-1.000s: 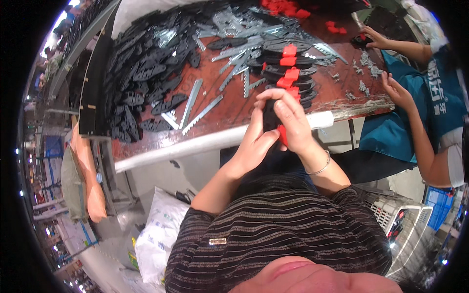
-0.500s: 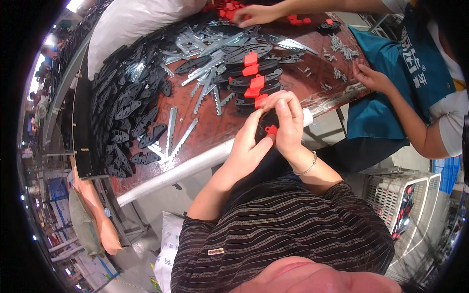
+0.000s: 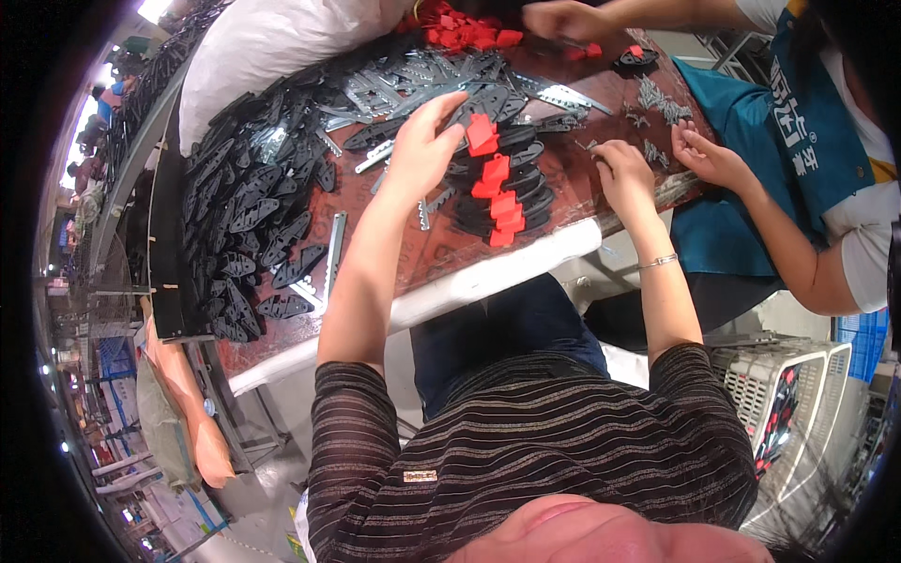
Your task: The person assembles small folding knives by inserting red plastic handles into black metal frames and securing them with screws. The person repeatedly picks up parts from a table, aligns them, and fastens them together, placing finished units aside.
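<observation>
My left hand (image 3: pixel 424 155) reaches over the far end of a row of black blade-shaped holders (image 3: pixel 530 178), thumb and fingers apart beside a black piece there. Red square tabs (image 3: pixel 496 174) stick up along the middle of that row. Over at the right, my right hand (image 3: pixel 626 178) is low on the red-brown table, its fingertips curled together at a small metal pin (image 3: pixel 591 146). Silver toothed blades (image 3: pixel 413 80) lie in a heap beyond my left hand, partly under black pieces.
Loose black pieces (image 3: pixel 253 202) cover the table's left side, beside a white sack (image 3: pixel 282 47). Red tabs (image 3: pixel 460 28) are piled at the back. A co-worker's hand (image 3: pixel 718 161) rests near metal pins (image 3: pixel 662 98). A white crate (image 3: pixel 751 385) stands lower right.
My hands have parted from a black piece with a red tab, held together at the table edge. The left went forward, the right went right; the row now extends nearer. A co-worker's far hand shifted right.
</observation>
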